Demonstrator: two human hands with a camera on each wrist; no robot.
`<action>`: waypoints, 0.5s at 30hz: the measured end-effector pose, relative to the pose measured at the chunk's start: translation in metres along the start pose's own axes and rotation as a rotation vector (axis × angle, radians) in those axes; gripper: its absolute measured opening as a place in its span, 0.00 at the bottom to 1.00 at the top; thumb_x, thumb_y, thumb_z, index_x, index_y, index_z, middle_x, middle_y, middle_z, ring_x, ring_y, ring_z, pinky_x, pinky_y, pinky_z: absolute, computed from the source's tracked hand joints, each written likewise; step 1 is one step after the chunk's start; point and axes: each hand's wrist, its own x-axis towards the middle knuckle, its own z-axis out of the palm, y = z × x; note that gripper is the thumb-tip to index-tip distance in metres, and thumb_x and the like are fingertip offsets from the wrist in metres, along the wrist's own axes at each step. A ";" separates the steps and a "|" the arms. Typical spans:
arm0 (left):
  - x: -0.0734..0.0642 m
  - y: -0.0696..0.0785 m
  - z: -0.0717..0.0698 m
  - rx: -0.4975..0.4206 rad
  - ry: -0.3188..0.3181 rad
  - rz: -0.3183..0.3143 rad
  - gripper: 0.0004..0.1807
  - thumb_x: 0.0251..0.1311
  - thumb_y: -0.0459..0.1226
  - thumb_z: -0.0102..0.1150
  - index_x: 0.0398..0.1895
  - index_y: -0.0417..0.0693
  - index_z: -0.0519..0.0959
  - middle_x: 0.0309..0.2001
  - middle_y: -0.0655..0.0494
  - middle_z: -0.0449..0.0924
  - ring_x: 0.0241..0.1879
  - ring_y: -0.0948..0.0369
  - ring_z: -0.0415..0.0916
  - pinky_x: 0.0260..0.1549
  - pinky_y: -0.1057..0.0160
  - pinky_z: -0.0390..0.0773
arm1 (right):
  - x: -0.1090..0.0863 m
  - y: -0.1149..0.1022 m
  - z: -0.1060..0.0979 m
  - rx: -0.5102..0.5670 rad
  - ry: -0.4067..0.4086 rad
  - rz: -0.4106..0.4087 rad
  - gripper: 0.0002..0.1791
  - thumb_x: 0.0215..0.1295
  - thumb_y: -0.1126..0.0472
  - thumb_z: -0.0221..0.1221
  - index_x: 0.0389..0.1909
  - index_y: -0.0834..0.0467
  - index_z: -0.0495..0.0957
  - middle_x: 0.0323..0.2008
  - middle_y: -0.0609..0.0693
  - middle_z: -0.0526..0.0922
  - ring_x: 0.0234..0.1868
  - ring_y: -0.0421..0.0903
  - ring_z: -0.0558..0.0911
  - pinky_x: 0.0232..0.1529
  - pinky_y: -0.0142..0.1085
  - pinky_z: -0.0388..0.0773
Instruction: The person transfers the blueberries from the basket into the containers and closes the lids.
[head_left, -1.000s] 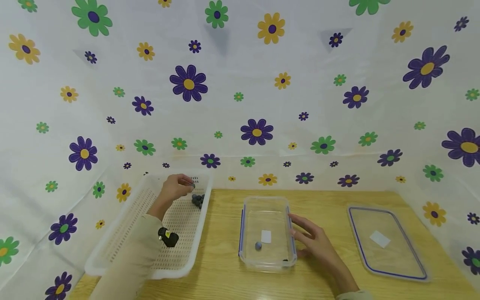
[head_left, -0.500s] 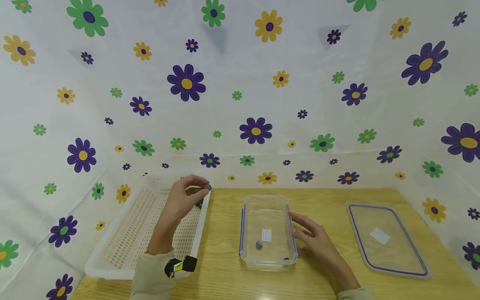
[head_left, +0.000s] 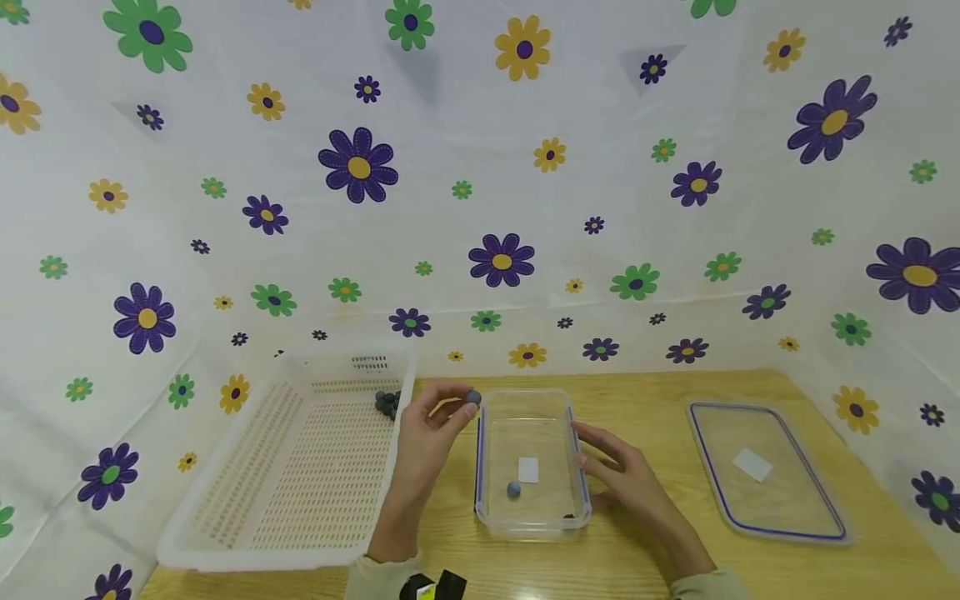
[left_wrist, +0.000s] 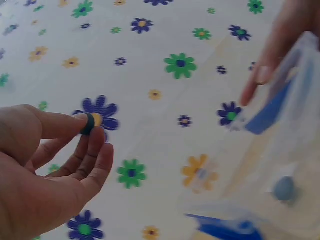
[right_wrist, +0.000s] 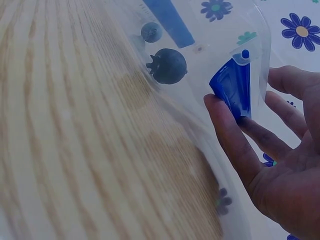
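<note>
My left hand point(head_left: 423, 442) is over the gap between the white basket point(head_left: 285, 554) and the clear plastic box point(head_left: 498, 450), near the box's left rim. Its thumb and index finger pinch one blueberry point(head_left: 473, 397), dark and round in the left wrist view. On the box floor sits a second blueberry point(head_left: 513, 489); another dark one point(right_wrist: 169, 66) lies near the box's wall in the right wrist view. Against the box's right side rest the extended fingers of my right hand point(head_left: 637, 483), at its blue latch point(right_wrist: 235, 87). Several more blueberries point(head_left: 387, 402) lie in the basket's far right corner.
A clear lid point(head_left: 765, 508) with a blue seal lies on the wooden table point(head_left: 622, 400) to the right. White flowered cloth point(head_left: 450, 225) hangs behind and at both sides. The basket's raised right rim stands between its berries and the box.
My left hand has come out of the basket and moved right towards the box, carrying the blueberry. The right hand stays against the box's side. The head view has shifted slightly.
</note>
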 end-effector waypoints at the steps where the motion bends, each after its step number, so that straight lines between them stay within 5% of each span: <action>1: 0.000 -0.006 0.004 -0.030 0.007 -0.002 0.12 0.65 0.23 0.63 0.51 0.32 0.80 0.51 0.39 0.79 0.50 0.50 0.82 0.48 0.65 0.82 | 0.000 0.000 0.000 0.002 0.000 0.003 0.32 0.74 0.56 0.61 0.76 0.55 0.66 0.77 0.61 0.60 0.71 0.75 0.63 0.41 0.54 0.86; 7: -0.001 -0.038 0.020 -0.118 -0.015 -0.034 0.13 0.64 0.23 0.64 0.51 0.32 0.80 0.50 0.40 0.79 0.49 0.54 0.82 0.49 0.64 0.82 | 0.000 0.000 0.001 -0.004 0.022 0.025 0.31 0.74 0.56 0.62 0.75 0.53 0.68 0.77 0.60 0.60 0.72 0.75 0.62 0.41 0.53 0.86; 15: -0.005 -0.059 0.030 -0.115 -0.058 -0.054 0.13 0.63 0.24 0.65 0.51 0.31 0.80 0.50 0.36 0.80 0.48 0.54 0.82 0.48 0.65 0.82 | 0.001 -0.001 0.000 0.004 0.013 0.017 0.31 0.74 0.57 0.62 0.75 0.54 0.68 0.77 0.60 0.60 0.71 0.75 0.62 0.42 0.54 0.86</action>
